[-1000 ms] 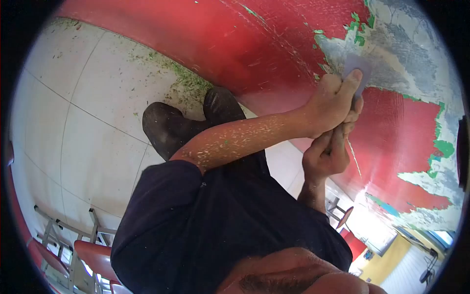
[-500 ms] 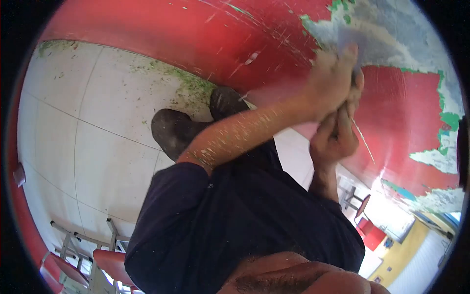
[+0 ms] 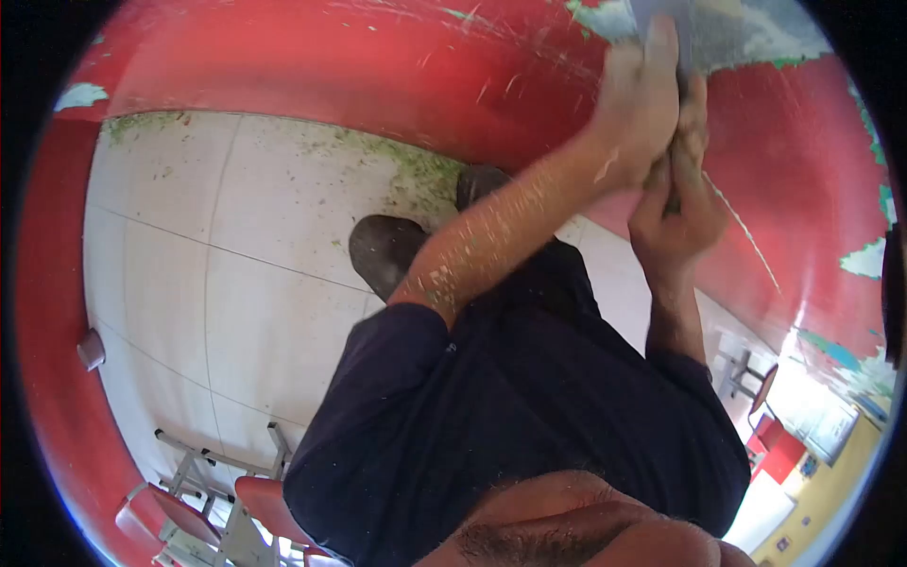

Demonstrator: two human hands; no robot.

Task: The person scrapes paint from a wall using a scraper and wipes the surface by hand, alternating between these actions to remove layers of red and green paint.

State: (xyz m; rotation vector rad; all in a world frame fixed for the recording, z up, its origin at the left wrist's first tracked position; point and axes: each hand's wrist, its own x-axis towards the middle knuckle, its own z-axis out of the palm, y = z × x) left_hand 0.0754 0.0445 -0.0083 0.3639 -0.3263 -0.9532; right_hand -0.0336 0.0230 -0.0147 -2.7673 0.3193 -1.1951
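My left hand point(image 3: 638, 113) is closed around the front of a scraper point(image 3: 661, 11), its thumb lying along the flat grey blade. Below it, my right hand point(image 3: 678, 213) grips the dark handle. The blade rests against a bare grey patch point(image 3: 746, 33) of the red wall point(image 3: 784, 161), where the paint is gone and green scraps edge the bare area. Its far end is cut off by the top of the view. Pale flakes cling to my left forearm point(image 3: 501, 222). The left hand is somewhat blurred.
Green paint flakes point(image 3: 416, 170) lie on the tiled floor point(image 3: 161, 265) along the wall's foot, by my dark shoes point(image 3: 387, 253). Red chairs with metal frames point(image 3: 198, 506) stand at the lower left, and another chair point(image 3: 763, 387) at the lower right. A pale crack runs down the wall.
The view has swung, so floor and chairs sit further right. Both hands and the scraper appear higher in view, still gripped and still at the bare patch.
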